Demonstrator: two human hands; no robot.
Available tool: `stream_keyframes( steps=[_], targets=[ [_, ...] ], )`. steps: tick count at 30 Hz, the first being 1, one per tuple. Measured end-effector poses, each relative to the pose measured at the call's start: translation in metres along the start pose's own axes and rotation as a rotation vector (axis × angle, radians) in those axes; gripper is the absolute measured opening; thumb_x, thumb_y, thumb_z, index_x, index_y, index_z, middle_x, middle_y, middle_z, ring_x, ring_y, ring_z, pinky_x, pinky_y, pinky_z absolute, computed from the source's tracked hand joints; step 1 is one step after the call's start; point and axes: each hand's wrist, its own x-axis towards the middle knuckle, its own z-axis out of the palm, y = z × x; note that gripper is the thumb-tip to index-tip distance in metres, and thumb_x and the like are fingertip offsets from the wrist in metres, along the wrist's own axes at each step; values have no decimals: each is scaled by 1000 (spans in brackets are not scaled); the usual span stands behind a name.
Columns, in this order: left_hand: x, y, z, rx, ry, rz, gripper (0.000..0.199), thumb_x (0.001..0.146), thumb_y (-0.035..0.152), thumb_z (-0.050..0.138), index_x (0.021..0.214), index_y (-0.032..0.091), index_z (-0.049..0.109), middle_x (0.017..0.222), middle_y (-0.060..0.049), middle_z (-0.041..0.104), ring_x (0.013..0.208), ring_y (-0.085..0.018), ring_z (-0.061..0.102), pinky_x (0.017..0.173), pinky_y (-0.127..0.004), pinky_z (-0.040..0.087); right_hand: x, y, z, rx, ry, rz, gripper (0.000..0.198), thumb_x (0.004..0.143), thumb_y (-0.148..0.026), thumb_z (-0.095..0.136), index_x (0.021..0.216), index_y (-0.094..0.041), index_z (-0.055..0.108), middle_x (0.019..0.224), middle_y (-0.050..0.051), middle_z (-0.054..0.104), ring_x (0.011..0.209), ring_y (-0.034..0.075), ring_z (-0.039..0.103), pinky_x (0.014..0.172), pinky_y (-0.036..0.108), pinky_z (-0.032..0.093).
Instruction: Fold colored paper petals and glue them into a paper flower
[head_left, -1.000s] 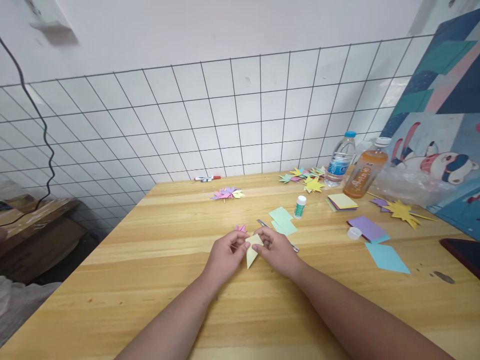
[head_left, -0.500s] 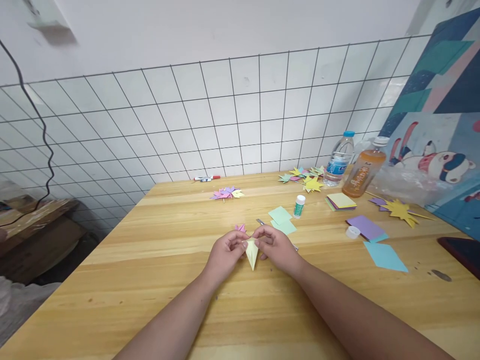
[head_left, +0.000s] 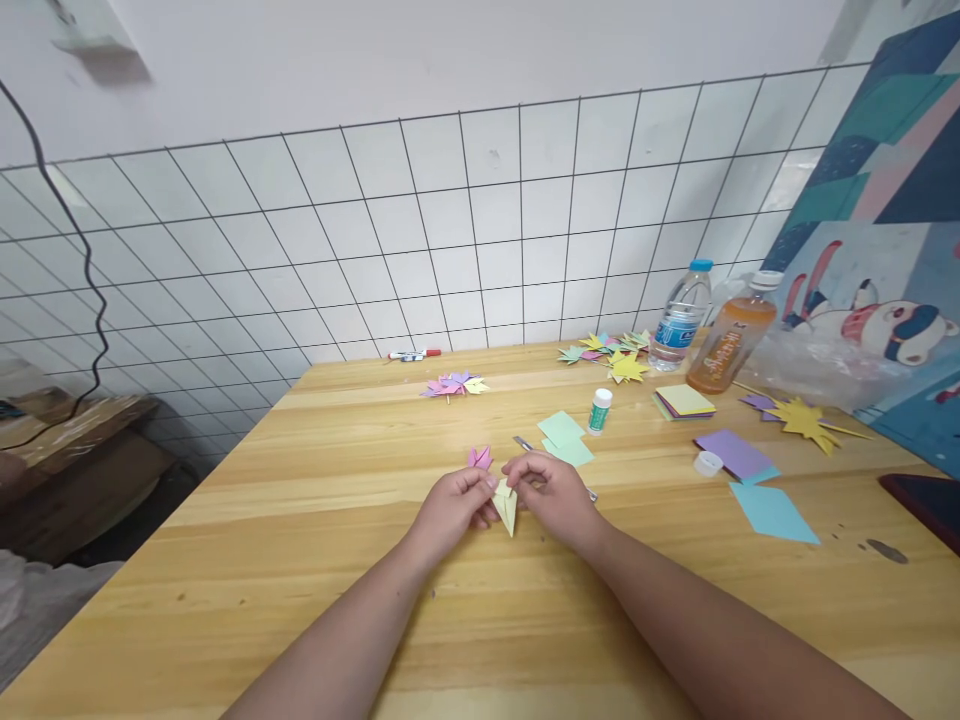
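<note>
A pale yellow folded paper, kite-shaped with its point towards me, is held just above the wooden table. My left hand pinches its upper left edge between thumb and fingers. On the other side, my right hand has its thumb and forefinger closed at the paper's upper right edge. Beyond the left fingers lies a pink folded paper piece. A slim metal tool lies partly hidden behind my right hand, close to two light green paper squares.
A glue stick stands behind the green squares, its likely cap by purple paper. Blue paper and a paper stack lie right. Two bottles stand behind. Folded paper stars and a marker lie near the wall.
My left fingers have shifted on the yellow paper, and the paper has tilted slightly, point to the right. More of the pink piece shows behind my left hand.
</note>
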Motion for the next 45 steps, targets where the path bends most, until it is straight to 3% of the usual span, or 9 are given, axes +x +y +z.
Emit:
stream_keyframes(
  steps=[3, 7, 10, 13, 23, 30, 33, 39, 45],
  targets=[
    [0, -2, 1, 8, -5, 14, 39, 71, 53, 63, 69, 14, 63, 58, -3, 65, 49, -11, 58, 51, -21, 44, 1, -1, -3, 22, 21, 21, 16, 71, -17, 47, 80, -20, 61, 89, 2, 62, 76, 15, 61, 65, 28, 53],
    [-2, -1, 1, 45, 3, 33, 41, 73, 54, 60, 70, 14, 64, 61, -4, 65, 51, -12, 58, 53, -23, 45, 2, -3, -5, 139, -3, 161, 24, 78, -29, 46, 96, -21, 59, 88, 3, 63, 73, 16, 62, 58, 28, 53],
    [-3, -2, 3, 108, 8, 56, 40, 75, 53, 58, 75, 14, 65, 62, -4, 65, 53, -13, 58, 55, -24, 46, 2, 0, -3, 8, -42, 147, 21, 77, -39, 53, 84, -20, 61, 74, 2, 61, 68, 17, 61, 55, 26, 50],
    [-4, -3, 4, 159, 15, 87, 37, 76, 51, 57, 77, 15, 66, 61, -2, 64, 55, -14, 58, 56, -25, 46, 3, 2, -1, -73, -12, 135, 17, 74, -37, 58, 73, -20, 59, 66, 1, 59, 61, 15, 58, 53, 25, 48],
    [-3, 0, 6, 148, 39, 87, 30, 76, 45, 57, 72, 16, 63, 61, -1, 62, 55, -13, 57, 56, -25, 46, 7, -5, -4, 146, -25, 318, 17, 69, -33, 62, 77, -18, 59, 67, 0, 59, 60, 14, 58, 55, 27, 49],
    [-6, -1, 7, 308, 72, 205, 23, 77, 37, 56, 86, 18, 65, 72, -2, 67, 64, -15, 58, 59, -25, 44, 6, 3, -2, 7, -42, 180, 17, 74, -35, 58, 69, -19, 59, 64, 0, 59, 59, 15, 58, 55, 27, 48],
    [-8, 1, 6, 410, 88, 256, 21, 78, 36, 55, 78, 18, 66, 68, -1, 65, 63, -15, 55, 58, -23, 40, 5, 4, -2, -74, -15, 116, 19, 76, -36, 56, 69, -19, 60, 64, 1, 59, 60, 16, 58, 56, 27, 48],
    [-4, 3, 5, 116, 146, 211, 20, 75, 38, 59, 74, 18, 60, 64, 1, 62, 58, -13, 54, 56, -21, 41, 2, -3, 0, 52, -92, 203, 28, 75, -41, 59, 95, -21, 58, 73, 2, 63, 62, 16, 60, 50, 25, 47],
    [-1, 5, 3, 0, 199, 170, 23, 71, 39, 63, 75, 16, 59, 64, 0, 64, 60, -13, 58, 54, -20, 42, 3, -7, 1, 16, -105, 314, 15, 73, -33, 59, 71, -18, 54, 66, 2, 62, 52, 11, 53, 42, 20, 40]
  ],
)
